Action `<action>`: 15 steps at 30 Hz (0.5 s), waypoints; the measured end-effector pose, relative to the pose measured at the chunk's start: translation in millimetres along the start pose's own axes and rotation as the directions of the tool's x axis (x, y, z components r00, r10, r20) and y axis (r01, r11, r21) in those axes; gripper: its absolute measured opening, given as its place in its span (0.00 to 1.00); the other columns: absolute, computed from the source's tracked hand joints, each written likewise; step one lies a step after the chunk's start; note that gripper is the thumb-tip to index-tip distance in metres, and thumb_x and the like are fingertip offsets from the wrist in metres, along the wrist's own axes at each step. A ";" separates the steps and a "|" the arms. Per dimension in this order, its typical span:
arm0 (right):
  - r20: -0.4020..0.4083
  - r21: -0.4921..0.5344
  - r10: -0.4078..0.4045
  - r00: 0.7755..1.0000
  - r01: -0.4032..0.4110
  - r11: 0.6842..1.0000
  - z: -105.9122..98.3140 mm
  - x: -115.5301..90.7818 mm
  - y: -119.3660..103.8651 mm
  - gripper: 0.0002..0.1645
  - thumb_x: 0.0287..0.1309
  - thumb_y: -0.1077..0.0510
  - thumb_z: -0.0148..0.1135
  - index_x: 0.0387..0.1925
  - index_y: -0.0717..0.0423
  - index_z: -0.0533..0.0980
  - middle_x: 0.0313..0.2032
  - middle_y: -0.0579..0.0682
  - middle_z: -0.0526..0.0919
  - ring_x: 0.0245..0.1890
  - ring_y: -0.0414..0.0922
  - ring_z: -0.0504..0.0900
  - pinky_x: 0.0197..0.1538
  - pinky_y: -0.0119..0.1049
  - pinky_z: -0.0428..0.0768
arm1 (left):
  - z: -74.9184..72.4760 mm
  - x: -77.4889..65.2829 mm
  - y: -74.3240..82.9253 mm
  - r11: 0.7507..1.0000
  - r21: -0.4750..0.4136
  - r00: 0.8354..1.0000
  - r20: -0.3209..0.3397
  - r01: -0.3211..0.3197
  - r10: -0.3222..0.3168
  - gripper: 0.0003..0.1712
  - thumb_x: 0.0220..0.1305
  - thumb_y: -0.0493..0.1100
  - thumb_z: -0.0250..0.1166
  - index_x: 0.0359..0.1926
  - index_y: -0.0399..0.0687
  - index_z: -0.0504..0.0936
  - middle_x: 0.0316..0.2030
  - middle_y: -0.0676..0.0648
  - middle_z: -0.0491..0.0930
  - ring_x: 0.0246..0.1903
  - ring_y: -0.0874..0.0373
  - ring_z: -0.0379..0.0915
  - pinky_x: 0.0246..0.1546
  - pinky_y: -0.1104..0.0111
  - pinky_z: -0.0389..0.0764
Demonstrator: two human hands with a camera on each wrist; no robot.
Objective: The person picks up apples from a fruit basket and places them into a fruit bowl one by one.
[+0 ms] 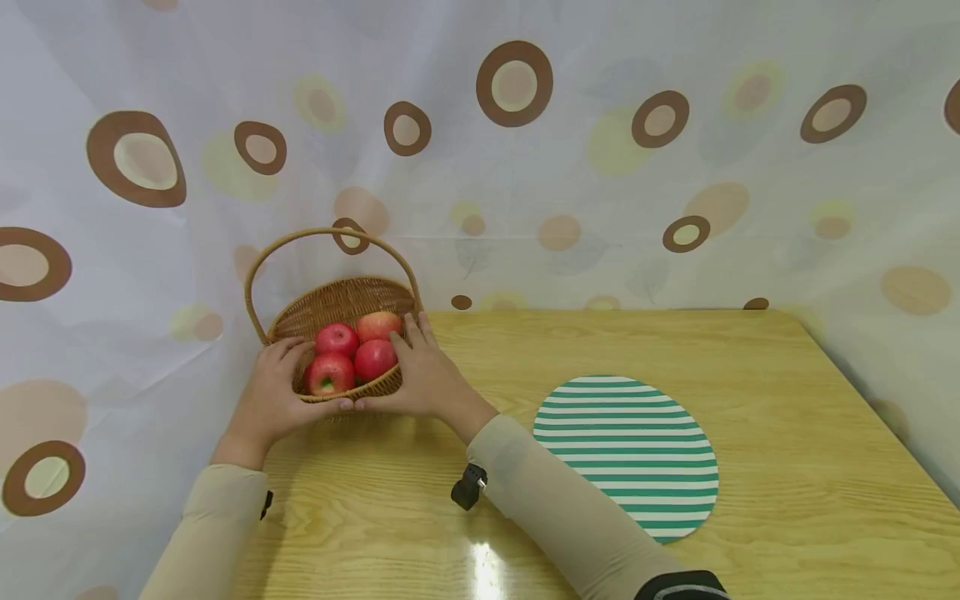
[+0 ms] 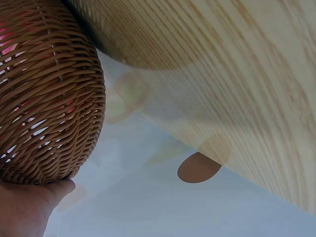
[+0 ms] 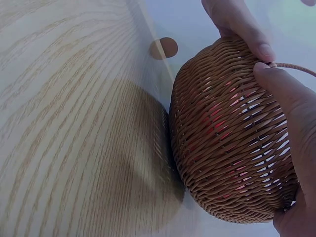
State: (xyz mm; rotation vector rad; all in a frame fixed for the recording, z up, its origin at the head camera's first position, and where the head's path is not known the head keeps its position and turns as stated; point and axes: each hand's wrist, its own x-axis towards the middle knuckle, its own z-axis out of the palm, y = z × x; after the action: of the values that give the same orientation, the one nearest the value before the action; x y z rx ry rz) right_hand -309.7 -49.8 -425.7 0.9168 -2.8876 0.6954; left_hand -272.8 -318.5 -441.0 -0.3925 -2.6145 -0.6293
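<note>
So closest to the camera you've got two beige sleeves [image 1: 570,508] coming up from the bottom edge, the right one with a black band [image 1: 682,586] round it low down. Going left to right from there: the left hand [image 1: 273,404] is on the left side of a brown wicker basket [image 1: 330,304], fingers curled over the rim and thumb along the front, so yeah, that's a grip. The basket itself is at the far left part of the bench [image 1: 787,417], near the back edge, with its mouth facing the camera and its tall hooped handle [image 1: 333,231] standing up behind. Can't tell if the bottom actually touches the wood, the wrist views just show a dark shadow right beside it. Inside are four red apples [image 1: 331,373] bunched together, two at the back and two at the front. Then the right hand [image 1: 427,379] has the other side, fingers gripping the rim there too, and the two thumbs nearly meet at the front. There's a small black gadget [image 1: 468,487] by the right wrist. Further right a round green and white striped placemat [image 1: 626,458] lies flat, partly hidden by that sleeve, and a pale cloth [image 1: 600,192] with brown rings hangs behind everything
</note>
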 end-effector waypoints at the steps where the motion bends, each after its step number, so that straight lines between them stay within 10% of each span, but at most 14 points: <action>1: -0.002 0.002 0.001 1.000 -0.001 1.000 0.3 -0.2 -0.2 0.74 0.51 0.15 0.66 0.83 0.58 0.58 0.86 0.60 0.42 0.87 0.58 0.34 0.80 0.52 0.66 | 0.1 -0.4 0.3 1.000 -0.003 1.000 -0.003 0.001 -0.001 0.60 0.40 0.66 0.87 0.66 0.32 0.79 0.67 0.30 0.75 0.67 0.28 0.65 0.66 0.30 0.69; 15: -0.081 0.056 -0.004 0.997 0.008 0.998 4.9 0.6 5.3 0.81 0.46 0.17 0.72 0.81 0.70 0.55 0.85 0.65 0.44 0.86 0.59 0.40 0.82 0.49 0.63 | 2.6 -2.3 5.2 0.999 -0.045 0.999 -0.049 0.011 -0.013 0.58 0.36 0.66 0.89 0.61 0.33 0.81 0.64 0.36 0.77 0.68 0.32 0.68 0.67 0.34 0.71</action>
State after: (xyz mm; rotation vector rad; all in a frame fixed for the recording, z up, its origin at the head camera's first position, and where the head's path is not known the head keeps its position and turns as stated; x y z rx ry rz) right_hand -312.6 -48.4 -432.2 0.8811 -2.8072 0.7983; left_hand -269.8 -313.1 -442.2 -0.3705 -2.5620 -0.6944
